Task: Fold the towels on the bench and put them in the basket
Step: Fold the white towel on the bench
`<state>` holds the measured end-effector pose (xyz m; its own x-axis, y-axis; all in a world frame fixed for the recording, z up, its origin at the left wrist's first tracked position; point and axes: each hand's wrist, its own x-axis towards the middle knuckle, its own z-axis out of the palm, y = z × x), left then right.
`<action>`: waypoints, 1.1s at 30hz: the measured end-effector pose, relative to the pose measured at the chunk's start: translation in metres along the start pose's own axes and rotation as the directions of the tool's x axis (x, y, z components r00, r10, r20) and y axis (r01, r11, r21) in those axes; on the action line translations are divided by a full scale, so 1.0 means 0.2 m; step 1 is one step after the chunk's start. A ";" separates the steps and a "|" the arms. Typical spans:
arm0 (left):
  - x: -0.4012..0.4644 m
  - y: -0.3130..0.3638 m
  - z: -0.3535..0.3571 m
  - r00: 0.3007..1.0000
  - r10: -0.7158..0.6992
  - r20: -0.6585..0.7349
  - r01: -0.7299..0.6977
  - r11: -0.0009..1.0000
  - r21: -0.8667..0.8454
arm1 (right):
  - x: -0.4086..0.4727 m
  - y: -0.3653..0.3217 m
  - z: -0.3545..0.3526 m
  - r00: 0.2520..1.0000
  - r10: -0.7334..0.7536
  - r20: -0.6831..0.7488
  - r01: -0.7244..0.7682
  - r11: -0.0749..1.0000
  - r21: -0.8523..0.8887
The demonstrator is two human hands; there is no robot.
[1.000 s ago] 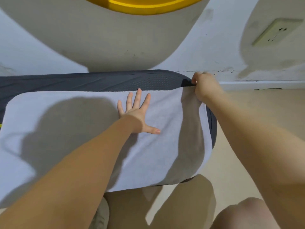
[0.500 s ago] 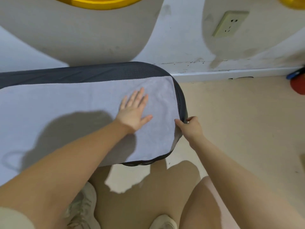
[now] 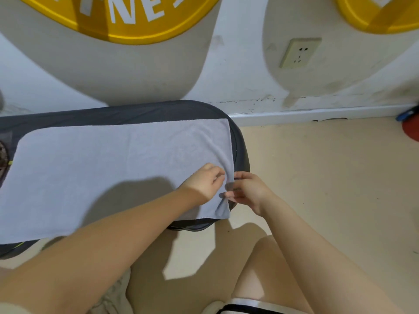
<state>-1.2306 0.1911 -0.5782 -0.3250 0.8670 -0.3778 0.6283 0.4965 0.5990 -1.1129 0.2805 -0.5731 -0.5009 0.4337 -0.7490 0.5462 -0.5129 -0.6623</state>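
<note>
A pale grey towel (image 3: 108,168) lies spread flat on the dark padded desk (image 3: 140,112), its long axis running left to right along the desk's length, with one short edge at the desk's rounded right end. The near long edge hangs slightly over the front of the desk.

Both hands meet at that right short edge, toward its near corner. The left hand (image 3: 205,185) rests on top of the cloth with fingers curled, pinching the edge. The right hand (image 3: 248,191) comes in from beyond the desk's end, thumb and fingers closed on the same edge just beside the left, so the cloth puckers into a small fold between them. The near right corner of the towel droops below the hands.

Behind the desk stands a white wall with a power socket (image 3: 299,53) and two yellow round signs, one (image 3: 127,17) above the desk, the other (image 3: 381,14) at the top right. A red object (image 3: 411,130) sits on the beige floor (image 3: 328,177) by the skirting at the far right. The person's bare knee (image 3: 267,268) shows below the hands. At the desk's left end something dark and patterned (image 3: 3,155) is cut off by the frame.
</note>
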 end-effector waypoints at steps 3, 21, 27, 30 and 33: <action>-0.01 0.04 0.04 0.981 -0.164 0.102 0.181 0.965 -0.192 | 0.02 -0.05 0.03 0.999 0.006 0.047 -0.005 1.000 -0.024; -0.20 -0.17 -0.07 0.950 -0.296 -0.095 0.209 0.835 -0.509 | 0.42 -0.35 0.23 0.861 -0.484 -0.155 0.179 0.573 -0.800; -0.35 -0.31 -0.24 0.912 -0.347 -0.217 0.164 0.795 -0.583 | 0.34 -0.55 0.45 0.738 -0.654 -0.168 0.459 0.669 -0.585; -0.50 -0.42 -0.36 0.893 -0.361 -0.267 0.157 0.809 -0.567 | 0.31 -0.62 0.71 0.728 -0.681 -0.075 0.564 0.658 -0.499; -0.65 -0.57 -0.49 0.862 -0.391 -0.323 0.194 0.842 -0.503 | 0.30 -0.67 0.99 0.722 -0.691 -0.023 0.607 0.649 -0.458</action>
<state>-1.3281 0.0258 -0.5278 -0.7541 0.5669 -0.3316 0.1108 0.6075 0.7866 -1.3490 0.2284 -0.5257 -0.7238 0.6849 -0.0834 0.3582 0.2697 -0.8939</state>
